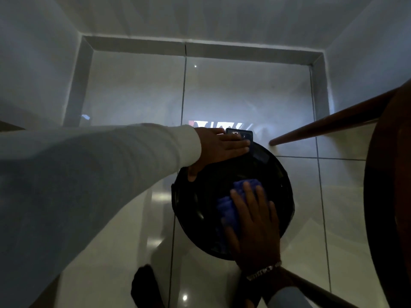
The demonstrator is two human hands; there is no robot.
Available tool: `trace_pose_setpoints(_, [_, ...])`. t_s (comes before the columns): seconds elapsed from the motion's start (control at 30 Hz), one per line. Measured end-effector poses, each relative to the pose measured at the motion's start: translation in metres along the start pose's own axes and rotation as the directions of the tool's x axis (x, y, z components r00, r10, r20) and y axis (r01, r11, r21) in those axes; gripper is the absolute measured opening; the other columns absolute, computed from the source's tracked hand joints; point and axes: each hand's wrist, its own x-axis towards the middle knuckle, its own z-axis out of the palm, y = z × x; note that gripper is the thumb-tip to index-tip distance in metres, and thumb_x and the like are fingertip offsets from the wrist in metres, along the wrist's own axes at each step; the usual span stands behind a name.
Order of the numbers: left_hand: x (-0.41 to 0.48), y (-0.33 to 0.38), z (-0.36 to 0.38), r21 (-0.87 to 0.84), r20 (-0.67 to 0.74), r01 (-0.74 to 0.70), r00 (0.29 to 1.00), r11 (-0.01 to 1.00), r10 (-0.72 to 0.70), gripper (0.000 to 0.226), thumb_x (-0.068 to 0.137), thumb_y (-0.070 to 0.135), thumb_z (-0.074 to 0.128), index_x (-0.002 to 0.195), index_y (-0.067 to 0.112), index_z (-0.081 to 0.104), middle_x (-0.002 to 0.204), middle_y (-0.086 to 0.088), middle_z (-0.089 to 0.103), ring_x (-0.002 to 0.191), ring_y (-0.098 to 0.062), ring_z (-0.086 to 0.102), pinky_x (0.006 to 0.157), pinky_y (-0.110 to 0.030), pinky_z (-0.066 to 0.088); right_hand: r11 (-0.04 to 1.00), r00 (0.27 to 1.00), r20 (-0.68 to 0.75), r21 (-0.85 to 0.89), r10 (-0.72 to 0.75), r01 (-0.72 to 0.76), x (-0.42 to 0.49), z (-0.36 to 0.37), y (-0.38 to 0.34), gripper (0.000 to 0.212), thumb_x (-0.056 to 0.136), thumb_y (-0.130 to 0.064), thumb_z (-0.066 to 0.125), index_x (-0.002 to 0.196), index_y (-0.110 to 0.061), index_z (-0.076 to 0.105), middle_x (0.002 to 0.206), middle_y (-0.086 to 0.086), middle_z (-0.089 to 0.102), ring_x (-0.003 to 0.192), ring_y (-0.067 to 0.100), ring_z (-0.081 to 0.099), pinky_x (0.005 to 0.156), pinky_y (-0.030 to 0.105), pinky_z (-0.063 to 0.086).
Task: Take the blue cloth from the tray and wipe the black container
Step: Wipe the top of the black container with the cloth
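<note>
1. black container [200, 196]: a round, glossy black vessel standing on the pale tiled floor [124, 218], seen from above in dim light. a small dark rectangular part [241, 133] shows at its far edge; what that part is cannot be told.
2. blue cloth [229, 207]: bunched and lying on the upper surface of the black container, right of its centre. most of the cloth is covered by the hand on it; folds show beyond the fingertips and along the thumb side.
3. right hand [255, 227]: laid flat, palm down, on the blue cloth, fingers extended and slightly spread, pressing the cloth against the container rather than pinching it. a metal bracelet [263, 271] circles the wrist.
4. left hand [219, 150]: reaching in from the left in a long light sleeve [100, 174], resting on the far left rim of the black container. the fingers lie close together over the rim and the thumb points down along the side nearer the camera.
5. surroundings: a dark wooden piece of furniture [387, 196] with slanting legs stands at the right, close to the container. a dark foot [144, 285] shows on the floor at the lower edge. grey walls enclose the far end of the tiled floor.
</note>
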Motion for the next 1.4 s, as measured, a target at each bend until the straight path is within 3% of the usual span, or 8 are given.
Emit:
trace_pose_setpoints(0.13, [0.001,-0.005,0.001,-0.008,-0.001,-0.043,0.999,0.999,0.043,0.155,0.044,0.050,0.089,0.145,0.015,-0.023,0.158,-0.005,-0.025,0.147,-0.023,-0.018,0.119,-0.045,0.000,0.958,0.958,-0.033,0.025,0.285,-0.285,0.036,-0.006,-0.037,0.062,0.088,-0.055,0.040,0.140,-0.021,0.045,0.152,0.010,0.039,0.143,0.035,0.029,0.111,0.056,0.030])
trace_pose_setpoints(0.37, [-0.001,-0.010,0.005,0.001,-0.013,-0.054,0.998,0.999,0.054,0.154,0.046,0.054,0.086,0.144,0.018,-0.027,0.158,0.000,-0.028,0.146,-0.019,-0.020,0.119,-0.044,0.000,0.961,0.946,0.186,-0.027,-0.267,0.277,-0.003,0.007,-0.041,0.077,0.075,-0.058,0.057,0.144,-0.031,0.035,0.159,-0.004,0.016,0.147,0.027,0.019,0.112,0.057,0.026])
trace_pose_setpoints(0.63, [0.004,-0.012,0.013,0.003,-0.052,-0.059,0.997,0.998,0.059,0.153,0.046,0.054,0.086,0.144,0.019,-0.027,0.158,0.000,-0.027,0.145,-0.019,-0.020,0.118,-0.044,0.000,0.979,0.979,0.035,0.019,0.201,-0.201,0.050,0.000,-0.049,0.064,0.087,-0.053,0.045,0.144,-0.024,0.038,0.156,0.009,0.033,0.146,0.033,0.021,0.115,0.053,0.019])
trace_pose_setpoints(0.87, [0.000,-0.005,0.010,0.068,-0.040,-0.009,0.999,0.998,0.012,0.155,0.047,0.055,0.085,0.140,0.020,-0.034,0.157,-0.001,-0.028,0.146,-0.020,-0.019,0.118,-0.045,-0.001,0.974,0.968,0.128,-0.040,-0.217,0.224,0.007,0.004,-0.042,0.061,0.085,-0.056,0.049,0.140,-0.031,0.042,0.156,0.002,0.034,0.145,0.031,0.024,0.109,0.064,0.026])
trace_pose_setpoints(1.07, [-0.025,0.017,0.017,0.158,-0.153,0.171,0.977,0.972,-0.147,0.135,0.060,0.045,0.082,0.148,0.011,-0.015,0.161,-0.010,-0.011,0.149,-0.028,-0.006,0.119,-0.049,0.004,0.972,0.969,0.118,0.069,0.217,-0.226,-0.015,-0.029,-0.008,0.097,0.071,-0.083,0.042,0.149,-0.030,0.019,0.161,0.011,0.017,0.147,0.035,0.012,0.112,0.063,0.011])
trace_pose_setpoints(1.17, [-0.046,0.052,0.032,-0.138,-0.374,0.308,0.864,0.941,-0.337,0.081,0.076,0.022,0.067,0.144,0.002,0.027,0.148,-0.024,0.036,0.137,-0.041,0.033,0.107,-0.051,0.037,0.744,0.863,0.135,0.453,0.486,-0.490,-0.025,-0.047,-0.018,0.110,0.066,-0.080,0.056,0.150,-0.020,0.017,0.158,0.011,0.023,0.144,0.030,0.024,0.114,0.048,0.026])
trace_pose_setpoints(1.27, [-0.052,0.107,0.041,-0.800,-0.251,0.228,0.714,0.556,-0.654,0.033,0.087,0.029,0.054,0.115,0.010,0.057,0.104,-0.015,0.065,0.096,-0.033,0.062,0.079,-0.041,0.050,0.463,0.680,0.183,0.606,0.710,-0.647,-0.029,-0.054,-0.028,0.091,0.073,-0.047,0.076,0.143,-0.012,0.029,0.136,0.015,0.049,0.124,0.033,0.049,0.101,0.043,0.044])
trace_pose_setpoints(1.4, [-0.040,0.164,0.042,-0.966,0.034,0.184,0.785,0.180,-0.619,0.043,0.082,0.024,0.066,0.116,0.006,0.048,0.101,-0.010,0.063,0.087,-0.023,0.060,0.076,-0.033,0.049,0.155,0.489,0.438,0.605,0.755,-0.781,-0.018,-0.060,-0.029,0.077,0.071,-0.015,0.081,0.136,-0.008,0.040,0.117,0.012,0.057,0.104,0.027,0.056,0.083,0.031,0.044])
